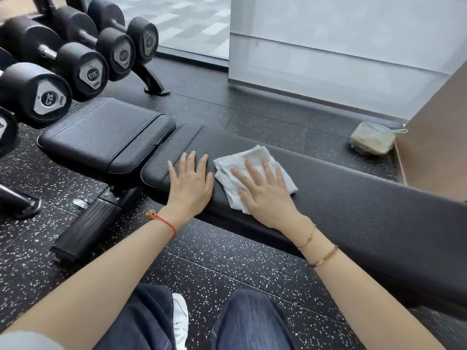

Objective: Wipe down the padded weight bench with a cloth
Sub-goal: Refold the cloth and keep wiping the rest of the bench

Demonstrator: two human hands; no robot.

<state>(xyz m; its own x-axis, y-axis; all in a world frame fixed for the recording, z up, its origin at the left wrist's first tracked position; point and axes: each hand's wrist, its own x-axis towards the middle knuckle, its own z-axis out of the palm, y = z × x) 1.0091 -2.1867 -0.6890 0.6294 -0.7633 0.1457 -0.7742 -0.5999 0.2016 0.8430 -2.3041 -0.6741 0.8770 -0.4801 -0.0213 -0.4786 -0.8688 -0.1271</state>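
Observation:
A black padded weight bench runs across the view: its long back pad (353, 198) stretches from the centre to the right, and its separate seat pad (101, 137) lies at the left. A folded white cloth (255, 157) lies flat on the left part of the long pad. My right hand (262, 190) presses down on the cloth with fingers spread. Just left of the cloth, my left hand (192, 183) rests flat on the bare pad, fingers apart, holding nothing.
A rack of black dumbbells (50, 79) stands at the far left, close behind the seat pad. A plastic-wrapped bundle (374, 138) lies on the speckled rubber floor (227, 263) beyond the bench. A brown panel (434, 137) rises at the right. My knees are below.

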